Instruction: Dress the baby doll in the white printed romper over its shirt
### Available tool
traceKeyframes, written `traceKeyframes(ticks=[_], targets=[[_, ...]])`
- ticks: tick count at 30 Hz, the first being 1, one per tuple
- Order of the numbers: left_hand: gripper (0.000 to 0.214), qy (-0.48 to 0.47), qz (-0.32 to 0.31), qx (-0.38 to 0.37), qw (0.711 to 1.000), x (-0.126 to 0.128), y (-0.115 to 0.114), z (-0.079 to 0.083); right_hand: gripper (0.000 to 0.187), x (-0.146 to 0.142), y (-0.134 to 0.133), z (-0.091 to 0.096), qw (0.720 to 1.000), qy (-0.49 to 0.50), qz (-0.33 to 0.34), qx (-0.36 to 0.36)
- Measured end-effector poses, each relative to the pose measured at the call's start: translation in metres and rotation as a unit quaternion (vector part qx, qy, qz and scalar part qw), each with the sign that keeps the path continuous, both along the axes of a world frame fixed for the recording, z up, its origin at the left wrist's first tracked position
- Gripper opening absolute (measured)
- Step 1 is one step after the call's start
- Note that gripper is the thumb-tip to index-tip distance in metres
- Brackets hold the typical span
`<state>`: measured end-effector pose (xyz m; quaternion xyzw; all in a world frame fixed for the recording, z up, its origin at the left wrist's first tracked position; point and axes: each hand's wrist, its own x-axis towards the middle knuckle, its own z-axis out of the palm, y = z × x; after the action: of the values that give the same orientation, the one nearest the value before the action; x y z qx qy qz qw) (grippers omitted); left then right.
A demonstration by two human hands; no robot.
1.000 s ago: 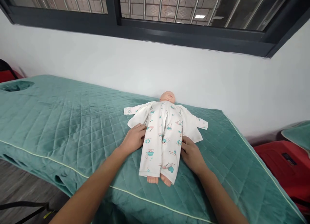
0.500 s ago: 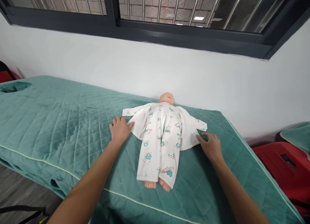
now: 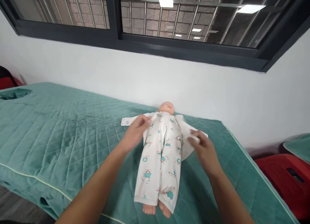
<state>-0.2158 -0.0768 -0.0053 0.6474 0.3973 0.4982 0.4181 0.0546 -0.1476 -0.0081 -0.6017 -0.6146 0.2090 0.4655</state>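
Note:
A baby doll [image 3: 166, 107] lies on its back on a green quilted bed [image 3: 60, 127], head toward the wall, bare feet toward me. It wears white printed trousers [image 3: 158, 159], and an open white jacket [image 3: 186, 133] spreads out under it. My left hand [image 3: 135, 133] is closed on the jacket's left flap beside the doll's chest. My right hand [image 3: 204, 148] pinches the jacket's right flap, lifting a fold of white cloth. Both hands are slightly blurred.
A white wall with a dark-framed barred window [image 3: 155, 30] runs behind the bed. A red object [image 3: 285, 182] stands on the floor at the right, with another green cover [image 3: 299, 143] above it. The bed has a face hole [image 3: 14, 93] at far left.
Both hands have risen from the bed beside the doll and closed on the jacket's two flaps. The camera has tilted, so the doll sits lower in view.

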Motion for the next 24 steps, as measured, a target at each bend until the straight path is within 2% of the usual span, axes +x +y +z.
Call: traceKeyframes(ticks=[1,2,4,6,8,11,14,17,20,24], targets=[[0.030,0.054,-0.051,0.011,0.997,0.006,-0.005,0.006,0.025,-0.011,-0.004,0.011,0.995,-0.035,0.085,-0.039],[0.031,0.097,-0.069,0.019,0.993,0.010,-0.009,0.009,0.024,-0.020,-0.008,0.020,0.983,-0.055,0.153,-0.082],[0.032,0.138,-0.058,0.024,0.988,0.014,-0.008,0.006,0.023,-0.029,-0.011,0.031,0.968,-0.034,0.205,-0.141],[0.031,0.123,0.003,0.023,0.992,0.016,0.002,-0.001,0.026,-0.029,-0.005,0.032,0.973,0.019,0.175,-0.149],[0.029,0.102,0.064,0.025,0.992,0.020,0.022,-0.004,0.030,-0.027,0.013,0.029,0.986,0.052,0.104,-0.123],[0.022,0.108,0.100,0.048,0.988,0.033,0.061,0.001,0.031,-0.026,0.056,0.022,0.996,0.018,-0.028,-0.085],[0.019,0.148,0.043,0.045,0.987,0.050,0.098,0.007,0.033,-0.030,0.105,0.016,0.987,-0.078,-0.120,-0.072],[0.017,0.210,-0.026,0.009,0.977,0.061,0.122,0.005,0.041,-0.035,0.138,0.007,0.977,-0.146,-0.126,-0.089],[0.015,0.231,-0.061,-0.025,0.971,0.059,0.131,0.000,0.043,-0.039,0.150,-0.002,0.970,-0.166,-0.132,-0.118],[0.016,0.200,-0.117,-0.091,0.969,0.050,0.135,-0.003,0.035,-0.039,0.149,-0.006,0.969,-0.166,-0.123,-0.136]])
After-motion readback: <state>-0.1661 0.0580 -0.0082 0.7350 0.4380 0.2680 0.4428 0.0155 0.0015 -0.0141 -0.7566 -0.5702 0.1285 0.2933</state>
